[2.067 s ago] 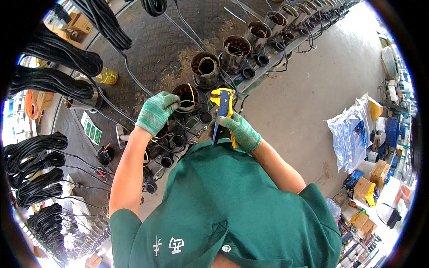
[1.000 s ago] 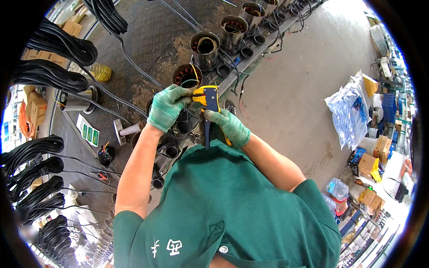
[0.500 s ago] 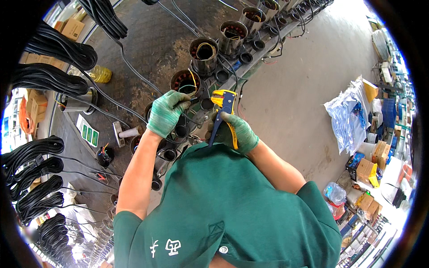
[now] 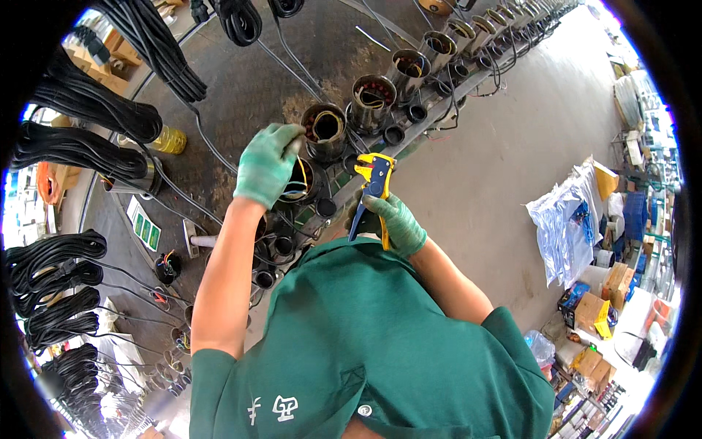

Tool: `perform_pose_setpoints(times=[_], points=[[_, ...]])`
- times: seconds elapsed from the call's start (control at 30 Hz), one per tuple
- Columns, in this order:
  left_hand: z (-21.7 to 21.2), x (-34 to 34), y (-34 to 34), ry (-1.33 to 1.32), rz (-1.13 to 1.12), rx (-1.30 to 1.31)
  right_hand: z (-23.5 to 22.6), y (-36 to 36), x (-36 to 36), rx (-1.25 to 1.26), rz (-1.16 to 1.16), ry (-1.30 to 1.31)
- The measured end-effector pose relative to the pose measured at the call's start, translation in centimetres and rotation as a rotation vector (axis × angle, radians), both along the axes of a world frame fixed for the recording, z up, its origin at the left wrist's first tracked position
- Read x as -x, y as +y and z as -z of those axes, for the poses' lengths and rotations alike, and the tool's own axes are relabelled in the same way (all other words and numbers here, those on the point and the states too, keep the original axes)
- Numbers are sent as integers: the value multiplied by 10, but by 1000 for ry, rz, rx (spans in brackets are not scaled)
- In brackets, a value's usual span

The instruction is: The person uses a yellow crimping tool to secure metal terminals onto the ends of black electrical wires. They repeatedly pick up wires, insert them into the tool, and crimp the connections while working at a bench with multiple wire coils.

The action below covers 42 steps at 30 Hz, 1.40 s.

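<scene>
My right hand (image 4: 398, 223), in a green glove, grips a wire stripper (image 4: 376, 183) with a yellow head and blue and yellow handles. Its jaws point away from me and no wire shows in them. My left hand (image 4: 268, 162), gloved alike, is raised over the near rim of a metal motor housing (image 4: 313, 186), where yellow and white wires stick up. Its fingers are bent together; whatever they may hold is too small to make out. Just beyond its fingertips stands another motor housing (image 4: 324, 126) with dark red windings and a pale wire loop inside.
More motor housings (image 4: 371, 95) run in a row along the bench edge, with black caps (image 4: 393, 134) beside them. Coiled black cables (image 4: 84, 154) lie at the left, their leads crossing the dark bench (image 4: 212, 80). Silvery sheeting (image 4: 563, 227) and cardboard boxes (image 4: 589, 311) are at the right.
My left hand has lifted off the housing it was over and moved slightly up and left. My right hand keeps the wire stripper, slightly lower. The view has shifted along the row.
</scene>
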<state>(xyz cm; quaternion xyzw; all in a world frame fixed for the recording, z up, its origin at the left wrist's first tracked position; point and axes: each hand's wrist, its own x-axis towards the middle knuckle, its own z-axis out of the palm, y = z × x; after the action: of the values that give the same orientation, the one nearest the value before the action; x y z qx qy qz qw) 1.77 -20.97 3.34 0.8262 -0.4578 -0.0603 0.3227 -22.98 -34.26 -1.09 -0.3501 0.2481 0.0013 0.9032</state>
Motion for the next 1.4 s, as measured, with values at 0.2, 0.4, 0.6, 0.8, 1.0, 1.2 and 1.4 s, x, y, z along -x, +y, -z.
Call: perform_pose_setpoints(times=[0.2, 0.4, 0.6, 0.8, 1.0, 1.2, 1.4], points=[[-4, -18, -87, -440, 48, -577, 30, -30, -7, 50, -74, 35], [38, -24, -106, -694, 81, -735, 39, -62, -7, 65, -103, 37], [30, -16, -112, -545, -47, -697, 49, -90, -13, 22, -150, 55], [8, -2, -117, -245, -62, -452, 44, -115, -17, -33, -191, 95], [1, -10, -116, 222, 14, -426, 40, -125, -23, 65, -166, 82], [1, -28, -100, 462, 87, -433, 48, -135, -26, 88, -193, 51], [2, -20, -107, 372, 35, -474, 44, -137, -20, 146, -148, 73]])
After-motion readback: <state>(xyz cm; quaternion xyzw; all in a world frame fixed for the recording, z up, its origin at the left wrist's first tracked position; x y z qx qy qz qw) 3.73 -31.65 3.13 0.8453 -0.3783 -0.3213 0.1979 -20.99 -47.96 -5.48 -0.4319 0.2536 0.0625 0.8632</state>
